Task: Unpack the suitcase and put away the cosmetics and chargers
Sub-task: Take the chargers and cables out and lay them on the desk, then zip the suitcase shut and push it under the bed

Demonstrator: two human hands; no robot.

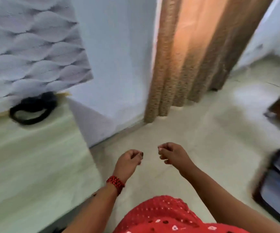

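Head view, motion blur. Left hand [129, 163] and right hand [172, 155] hang close together over bare floor [203, 140], fingers loosely curled, nothing visible in either. Red bracelet [116, 183] sits on the left wrist.

Suitcase [276, 190] lies on the floor well right of the right hand, cut by the frame edge. It looks open, contents too blurred to tell. Pale table [26, 157] is left of the left hand. A black coil [33, 109] sits on it at the far side, maybe a charger cable, can't confirm. Curtain [186, 56] hangs ahead of both hands.

Progress guess: mid-task, hands free between items. If the coil is a charger, one piece is put away. No cosmetics in sight, and how much is left in the suitcase can't be judged.
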